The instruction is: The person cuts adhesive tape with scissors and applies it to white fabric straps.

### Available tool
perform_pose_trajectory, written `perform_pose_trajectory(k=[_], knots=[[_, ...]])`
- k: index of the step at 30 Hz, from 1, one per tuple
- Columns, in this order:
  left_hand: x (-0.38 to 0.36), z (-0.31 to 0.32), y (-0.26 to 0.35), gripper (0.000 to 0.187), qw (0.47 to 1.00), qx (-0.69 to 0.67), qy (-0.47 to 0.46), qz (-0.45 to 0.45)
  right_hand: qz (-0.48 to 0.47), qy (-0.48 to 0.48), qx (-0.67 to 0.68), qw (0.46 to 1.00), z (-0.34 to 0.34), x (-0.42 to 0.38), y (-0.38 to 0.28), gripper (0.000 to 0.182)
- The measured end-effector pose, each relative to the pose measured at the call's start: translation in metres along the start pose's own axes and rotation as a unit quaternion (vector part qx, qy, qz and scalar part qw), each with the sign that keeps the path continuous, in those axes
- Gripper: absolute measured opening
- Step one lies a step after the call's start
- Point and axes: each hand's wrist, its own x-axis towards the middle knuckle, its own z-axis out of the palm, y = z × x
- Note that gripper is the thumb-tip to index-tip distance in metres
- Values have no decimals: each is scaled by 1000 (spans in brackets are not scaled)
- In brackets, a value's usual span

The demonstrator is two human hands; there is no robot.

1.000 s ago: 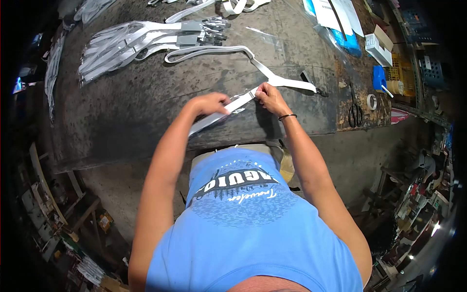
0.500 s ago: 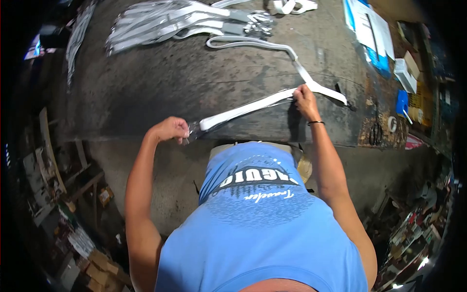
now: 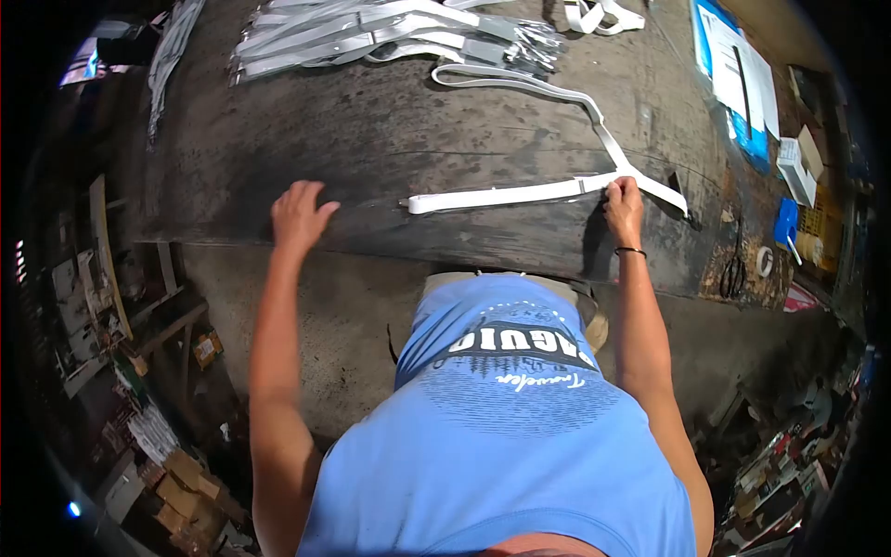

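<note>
Y-shaped white suspenders [image 3: 506, 197] lie across the dark table, one strap running left to a small metal end. Closed on them just below the join of the straps is my right hand [image 3: 624, 209], fingers pinched together. My left hand [image 3: 299, 218] is apart from the strap's left end, over the table's near edge, with thumb and fingers spread and nothing in them. A looped strap of the same suspenders stretches up and left from the join.
A pile of white suspenders [image 3: 371, 37], partly in clear plastic, lies at the back. More white straps [image 3: 603, 16] are beside it. Papers [image 3: 738, 70], a small white box [image 3: 798, 170], a tape roll [image 3: 765, 262] and black scissors [image 3: 734, 271] lie along the right side.
My left hand has let go of the clear plastic at the strap's left end and moved away up and left. My right hand keeps its hold. The view has shifted slightly.
</note>
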Motion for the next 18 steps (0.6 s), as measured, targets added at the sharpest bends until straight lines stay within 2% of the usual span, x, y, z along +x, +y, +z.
perform_pose_trajectory(k=[1,2,4,5,7,8,9,10,11,13,14,15,17,18], knots=[[4,3,23,43,991,-40,107,66,39,-14,23,999,-4,-5,-16,13],[8,1,50,42,987,-52,117,96,48,-21,38,998,-5,-6,-20,13],[9,23,86,43,981,-104,102,131,62,-36,43,996,-8,-6,-30,13],[6,37,99,46,987,-108,47,106,59,-34,44,997,-7,-6,-33,13],[1,56,118,54,993,-36,-16,111,71,-48,38,996,-13,-7,-35,13],[-2,65,120,54,992,-44,-15,117,8,-42,-1,999,-11,-3,-24,13],[-4,74,118,58,994,-12,-54,89,47,-64,25,997,-13,-4,-12,11],[-3,80,118,62,993,19,-91,66,20,-56,7,998,-12,-7,-7,11],[1,81,121,62,993,7,-87,79,-9,-47,-12,999,-13,-5,-6,10],[-6,81,122,67,995,-63,-23,77,17,-59,19,998,-17,-8,-7,10],[-6,81,124,69,990,-105,9,88,61,-76,91,991,-19,-11,-20,12],[-7,80,127,69,990,-109,11,92,111,-90,125,982,-24,-12,-33,24],[-9,78,134,69,992,-7,-53,116,133,-98,123,979,-27,-11,-46,29],[-13,82,134,70,987,25,-95,128,112,-116,87,983,-27,-10,-43,25]])
